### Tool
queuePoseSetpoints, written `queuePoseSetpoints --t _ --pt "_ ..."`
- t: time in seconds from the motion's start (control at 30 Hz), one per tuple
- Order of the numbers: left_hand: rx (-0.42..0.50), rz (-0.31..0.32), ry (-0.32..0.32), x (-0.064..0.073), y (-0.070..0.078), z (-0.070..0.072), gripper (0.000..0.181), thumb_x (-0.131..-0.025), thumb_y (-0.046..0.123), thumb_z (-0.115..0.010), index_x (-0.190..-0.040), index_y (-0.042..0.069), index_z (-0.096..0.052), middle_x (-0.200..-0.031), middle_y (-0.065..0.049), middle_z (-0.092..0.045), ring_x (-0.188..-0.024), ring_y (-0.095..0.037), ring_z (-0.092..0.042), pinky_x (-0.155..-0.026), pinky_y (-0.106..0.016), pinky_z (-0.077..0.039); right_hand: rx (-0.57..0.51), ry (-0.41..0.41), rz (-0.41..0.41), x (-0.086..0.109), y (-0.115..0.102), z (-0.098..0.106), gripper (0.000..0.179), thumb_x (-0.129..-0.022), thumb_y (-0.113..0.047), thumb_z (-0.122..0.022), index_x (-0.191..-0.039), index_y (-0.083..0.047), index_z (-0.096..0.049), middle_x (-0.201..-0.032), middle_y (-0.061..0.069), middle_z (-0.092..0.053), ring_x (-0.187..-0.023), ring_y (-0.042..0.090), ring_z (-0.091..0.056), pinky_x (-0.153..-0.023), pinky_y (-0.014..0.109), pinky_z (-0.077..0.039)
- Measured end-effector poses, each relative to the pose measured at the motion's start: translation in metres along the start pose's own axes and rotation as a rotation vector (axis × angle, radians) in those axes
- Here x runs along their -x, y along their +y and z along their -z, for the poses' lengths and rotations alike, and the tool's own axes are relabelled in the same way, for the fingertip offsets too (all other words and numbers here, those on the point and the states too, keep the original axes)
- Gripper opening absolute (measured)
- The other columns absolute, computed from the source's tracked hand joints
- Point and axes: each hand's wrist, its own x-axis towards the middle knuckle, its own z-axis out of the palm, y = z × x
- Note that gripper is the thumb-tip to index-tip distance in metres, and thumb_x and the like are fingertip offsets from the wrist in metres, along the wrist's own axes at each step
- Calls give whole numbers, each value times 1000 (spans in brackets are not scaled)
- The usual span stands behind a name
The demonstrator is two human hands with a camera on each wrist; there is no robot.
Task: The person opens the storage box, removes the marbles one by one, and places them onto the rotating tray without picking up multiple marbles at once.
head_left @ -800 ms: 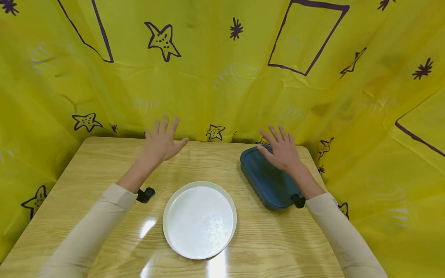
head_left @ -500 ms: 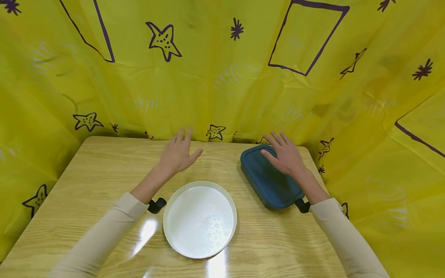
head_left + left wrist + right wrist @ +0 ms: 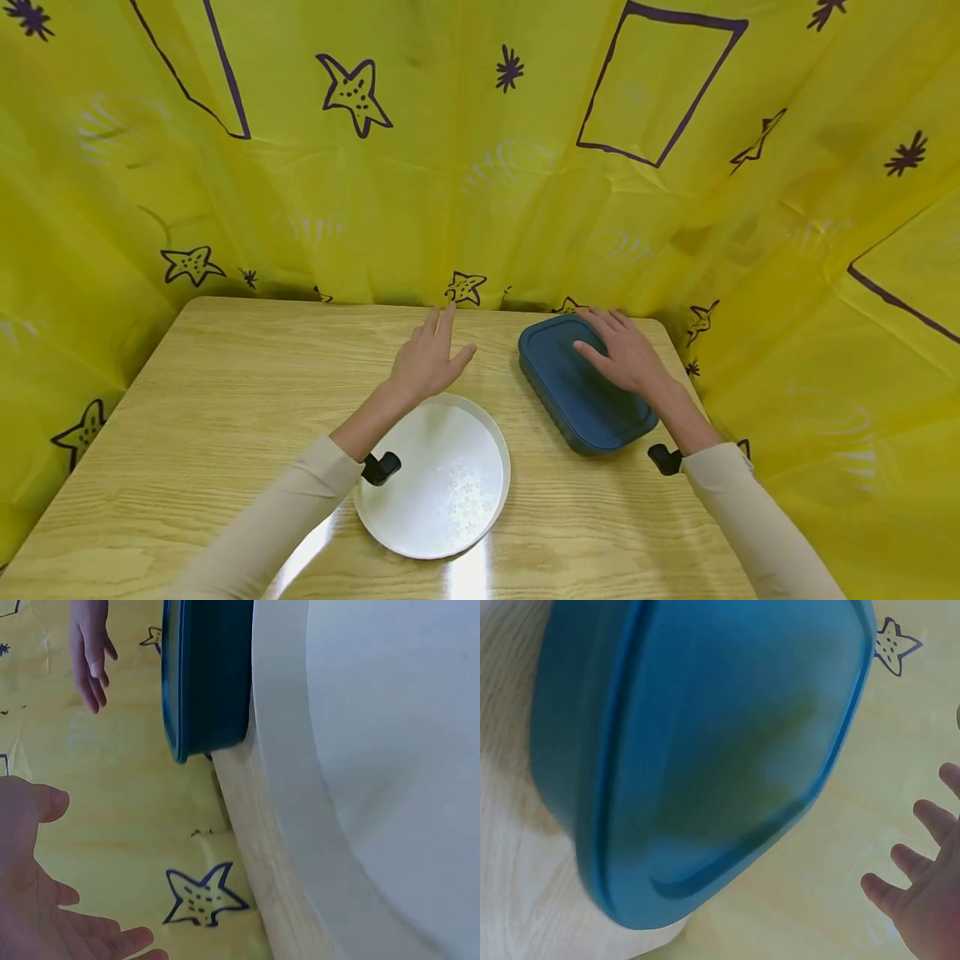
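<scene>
My left hand (image 3: 429,360) hovers above the far edge of a round white tray (image 3: 442,500), fingers extended and holding nothing. Over a dark blue lidded box (image 3: 577,400) floats my right hand (image 3: 624,354), its fingers stretched out and also holding nothing. In the right wrist view a gap shows between the fingers and the box's lid (image 3: 750,735). The left wrist view has the tray's pale rim (image 3: 285,750) close by, with the side of the box (image 3: 214,682) beyond it.
A wooden table (image 3: 247,400) carries both objects. Behind it and along the sides hangs a yellow curtain (image 3: 420,192) with drawn stars, close to the table's back edge. Each wrist wears a small black camera (image 3: 381,468).
My left hand has moved right and nearer, from the table's back left to above the tray. My right hand has lowered slightly over the box. Tray and box have stayed put.
</scene>
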Motion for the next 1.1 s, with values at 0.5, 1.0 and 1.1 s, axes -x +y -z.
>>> queuePoseSetpoints --t 0.5,1.0,1.1 --pt "114 21 -70 -3 27 -49 77 -102 38 -56 -159 6 -17 -158 -26 -25 -135 -48 -38 -89 -62 -49 -90 -32 -10 15 25 -9 63 -102 -34 -59 -151 -1 -39 -152 28 -36 -138 48 -33 -110 64 -24" --pt "247 24 -131 -10 51 -85 79 -100 37 -60 -159 5 -17 -156 -26 -28 -137 -46 -38 -105 -54 -41 -296 -167 -108 25 41 -5 71 -99 -24 -65 -154 1 -29 -155 31 -27 -140 53 -25 -108 68 -24" --pt "279 13 -127 -9 59 -90 81 -99 35 -62 -158 3 -17 -155 -27 -29 -137 -45 -39 -106 -53 -40 -332 -177 -112 25 46 -7 72 -98 -24 -66 -155 0 -28 -156 30 -26 -139 53 -26 -109 67 -25"
